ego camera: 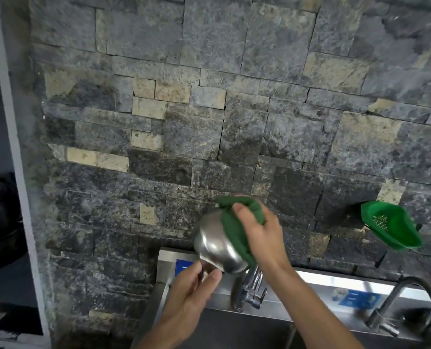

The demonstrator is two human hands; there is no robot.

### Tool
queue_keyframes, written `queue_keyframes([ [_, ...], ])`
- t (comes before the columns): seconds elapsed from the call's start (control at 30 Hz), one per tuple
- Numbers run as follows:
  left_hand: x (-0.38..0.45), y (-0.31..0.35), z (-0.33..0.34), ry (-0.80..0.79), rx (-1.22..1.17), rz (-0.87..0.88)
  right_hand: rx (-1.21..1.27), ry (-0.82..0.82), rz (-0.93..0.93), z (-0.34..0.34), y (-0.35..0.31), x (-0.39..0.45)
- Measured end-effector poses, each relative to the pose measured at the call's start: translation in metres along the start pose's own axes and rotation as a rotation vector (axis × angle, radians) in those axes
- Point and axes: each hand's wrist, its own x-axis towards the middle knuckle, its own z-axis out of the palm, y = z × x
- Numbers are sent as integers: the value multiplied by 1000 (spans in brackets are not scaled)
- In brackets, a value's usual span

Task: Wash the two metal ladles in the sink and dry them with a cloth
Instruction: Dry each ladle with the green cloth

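no text can be read; the blue stickers point(355, 299) on the sink point(335, 280) are too blurred.

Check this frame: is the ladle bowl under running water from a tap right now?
No, the ladle bowl is raised above the taps, with the right hand pressing a green cloth against it.

The ladle point(218, 245) bowl is polished metal, smooth and glossy, with bright streaks of reflected light. The cloth point(234, 230) pressed against it is soft, matt green fabric. The sink point(317, 279) rim is brushed steel with a dull sheen, and the two taps point(249, 290) are shiny chrome. The far wall point(209, 109) is rough, uneven grey stone with tan blocks. The strainer point(390, 227) at right is smooth green plastic.
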Motion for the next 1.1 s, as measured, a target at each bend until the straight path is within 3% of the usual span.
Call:
queue_keyframes([
  [0.1,-1,-1,-5,21,115,44,365,30,161,1,2,-7],
  [0.27,6,0,-10,-34,170,4,489,281,200,8,-8,-7],
  [0.43,-3,-9,-9,-87,273,52,326,409,-20,9,-17,-13],
  [0.63,1,-22,9,201,369,216,78,451,-249,5,-26,-24],
  [0.77,9,-20,4,310,490,331,-144,479,-533,-1,-24,-26],
  [0.97,19,-2,-2,400,570,452,-414,443,-800,-4,-20,-25],
  [1.1,25,5,4,344,630,428,-559,301,-969,3,-16,-21],
])
